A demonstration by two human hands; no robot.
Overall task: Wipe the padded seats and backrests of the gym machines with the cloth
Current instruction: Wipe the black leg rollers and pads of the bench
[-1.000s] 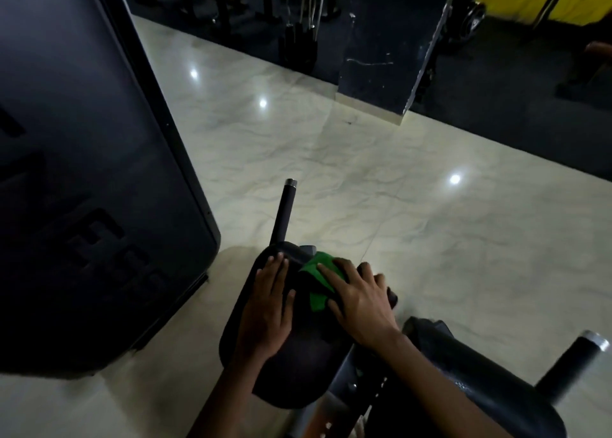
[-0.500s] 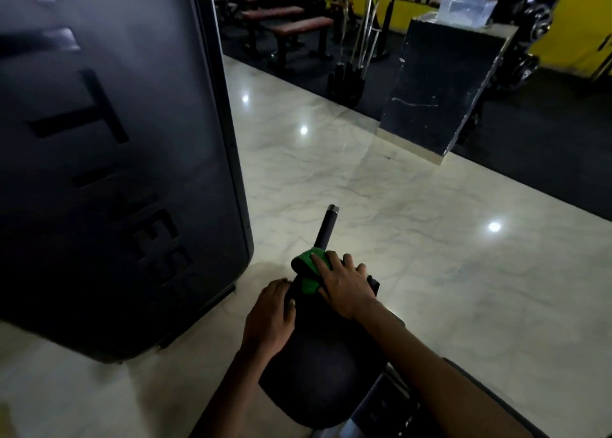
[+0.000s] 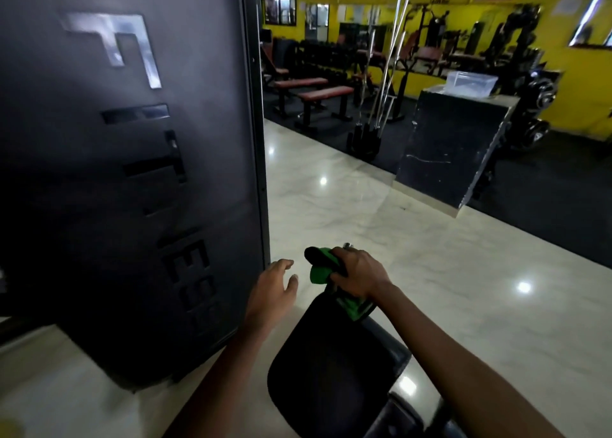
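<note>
- I see the green cloth (image 3: 320, 273) bunched at the far top edge of the black padded seat (image 3: 331, 365)
- My right hand (image 3: 359, 273) grips the cloth, fingers curled over it
- My left hand (image 3: 273, 292) hovers beside the pad, fingers loose, holding nothing
- A dark machine panel (image 3: 132, 172) stands to the left on the marble floor (image 3: 430, 272)

left hand (image 3: 272, 288): bare, no glove, ring or watch | right hand (image 3: 359, 277): bare, no glove or ring | wrists: nothing worn | forearms: both bare up to the frame edge, no sleeve in view | body otherwise out of view
</note>
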